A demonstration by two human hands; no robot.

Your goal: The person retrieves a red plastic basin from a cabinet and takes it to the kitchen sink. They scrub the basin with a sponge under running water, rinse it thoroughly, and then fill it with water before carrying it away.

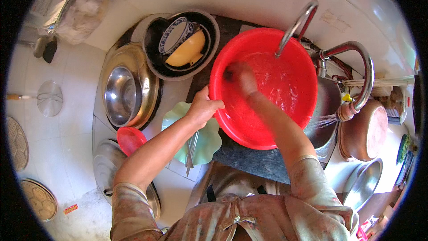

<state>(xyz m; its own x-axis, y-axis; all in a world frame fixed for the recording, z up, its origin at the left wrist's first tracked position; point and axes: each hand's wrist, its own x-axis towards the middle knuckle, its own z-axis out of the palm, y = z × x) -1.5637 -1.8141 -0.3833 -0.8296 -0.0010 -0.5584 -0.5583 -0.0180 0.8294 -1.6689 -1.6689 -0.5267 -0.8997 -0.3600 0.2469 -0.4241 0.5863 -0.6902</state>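
A large red plastic basin sits tilted beside the sink, with a wet, glinting inner surface. My left hand grips its left rim, thumb over the edge. Inside the basin, my right hand is against or close to the left inner wall, blurred by motion. A dark patch shows at its fingers; whether it is a held scrubber cannot be made out. Below my left wrist lies a pale green scalloped plate with several chopsticks on it.
Water runs from a curved faucet into the metal sink; a second metal spout arches over the basin. At left stand a black pan holding bowls, stacked metal basins and a red plastic bowl. A brown pot rests right.
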